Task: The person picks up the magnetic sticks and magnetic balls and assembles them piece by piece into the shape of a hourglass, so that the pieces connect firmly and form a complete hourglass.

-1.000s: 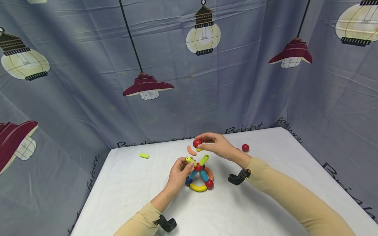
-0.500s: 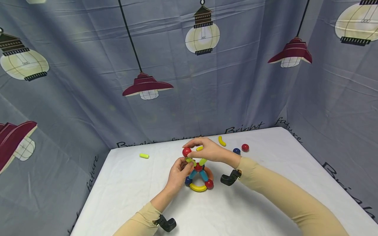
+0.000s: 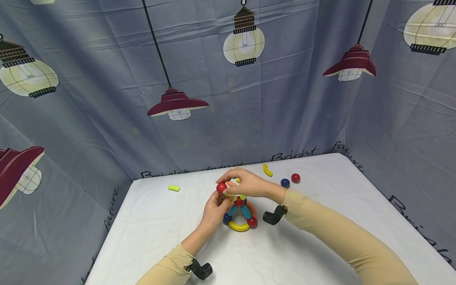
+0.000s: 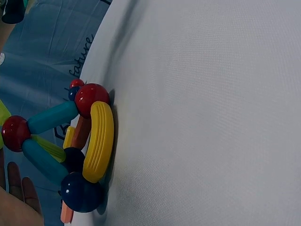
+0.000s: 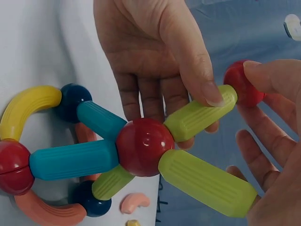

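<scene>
Nearest, two tan fabric sleeves reach in over a white cloth-covered table, a black wrist mount at each cuff. On the cloth stands a ball-and-rod construction. Base: ribbed yellow curved rod linking a glossy dark-blue ball to a glossy red base ball; salmon-orange curved rods close the ring through a second dark-blue ball. Two straight teal rods and one lime-green strut rise to the glossy red apex ball.

Left hand pinches an upper lime-green rod between thumb and fingers. Its free twin slants toward the right palm; contact there, cannot tell. Right hand holds a glossy red top ball in thumb and fingers, ball touching the pinched rod's outer end.

Beyond, loose: orange curved piece, partly hidden by the right hand; lime-green straight rod, well off left; loose dark-blue ball just beside a loose red ball; yellow curved piece near the back edge. Farthest, blue-grey lamp-print curtain.
</scene>
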### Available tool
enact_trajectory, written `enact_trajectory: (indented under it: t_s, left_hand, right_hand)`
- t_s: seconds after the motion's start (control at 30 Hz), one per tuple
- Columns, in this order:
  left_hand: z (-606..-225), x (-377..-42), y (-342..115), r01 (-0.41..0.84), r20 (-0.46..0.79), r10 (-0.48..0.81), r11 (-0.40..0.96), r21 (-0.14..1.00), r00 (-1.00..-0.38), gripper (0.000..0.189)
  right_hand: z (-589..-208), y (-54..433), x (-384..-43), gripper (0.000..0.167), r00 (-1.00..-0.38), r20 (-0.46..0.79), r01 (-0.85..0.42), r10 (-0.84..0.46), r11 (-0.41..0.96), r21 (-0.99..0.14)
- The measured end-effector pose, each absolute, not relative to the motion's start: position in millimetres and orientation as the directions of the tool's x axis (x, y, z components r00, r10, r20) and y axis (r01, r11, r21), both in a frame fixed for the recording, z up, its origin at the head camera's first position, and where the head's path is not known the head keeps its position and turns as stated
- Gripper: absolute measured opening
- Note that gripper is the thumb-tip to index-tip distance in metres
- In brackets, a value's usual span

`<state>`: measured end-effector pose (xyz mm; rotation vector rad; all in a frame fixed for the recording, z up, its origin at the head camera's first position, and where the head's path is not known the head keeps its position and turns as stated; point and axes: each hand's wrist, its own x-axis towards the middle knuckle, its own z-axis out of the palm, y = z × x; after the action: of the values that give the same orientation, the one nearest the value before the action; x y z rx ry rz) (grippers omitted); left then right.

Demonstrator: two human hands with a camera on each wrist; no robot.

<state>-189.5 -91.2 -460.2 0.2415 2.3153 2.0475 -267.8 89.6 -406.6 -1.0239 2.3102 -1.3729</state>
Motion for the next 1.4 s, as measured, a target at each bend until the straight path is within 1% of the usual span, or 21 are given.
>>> enact_trajectory:
  t_s: [0.17, 0.33, 0.47, 0.6, 0.87, 1.03, 1.17, 1.4]
  left_hand:
    - [-483, -202, -93, 0.084, 0.07, 0.126, 0.113, 0.99, -0.99, 0.033]
    - [-491, -205, -94, 0.097, 0.083, 0.121, 0.113, 0.989, -0.989, 0.036]
    - [-492, -206, -95, 0.093, 0.081, 0.137, 0.082, 0.992, -0.987, 0.042]
    - [-493, -206, -94, 0.097, 0.086, 0.144, 0.075, 0.992, -0.986, 0.043]
    - [-494, -206, -89, 0.127, 0.101, 0.194, 0.127, 0.984, -0.976, 0.036]
    - [-494, -209, -83, 0.131, 0.103, 0.219, 0.119, 0.984, -0.97, 0.035]
    - [-494, -212, -78, 0.106, 0.076, 0.217, 0.13, 0.986, -0.973, 0.033]
    - [-496, -215, -73, 0.081, 0.055, 0.208, 0.122, 0.989, -0.977, 0.035]
  right_hand:
    - [-408, 89, -268, 0.029, -0.719, 0.121, -0.445, -0.685, 0.319, -0.836]
    - [-410, 90, -268, 0.032, -0.719, 0.12, -0.429, -0.685, 0.301, -0.852]
    - [-409, 96, -268, 0.033, -0.739, 0.118, -0.415, -0.663, 0.31, -0.855]
    - [-409, 107, -271, 0.034, -0.768, 0.139, -0.417, -0.625, 0.324, -0.849]
    - [-411, 140, -280, 0.033, -0.86, 0.152, -0.329, -0.488, 0.3, -0.896]
    - [-418, 164, -288, 0.036, -0.91, 0.151, -0.29, -0.386, 0.333, -0.897]
    - [-424, 183, -292, 0.035, -0.941, 0.134, -0.25, -0.311, 0.369, -0.895]
    - [-436, 211, -298, 0.034, -0.969, 0.108, -0.192, -0.224, 0.397, -0.897]
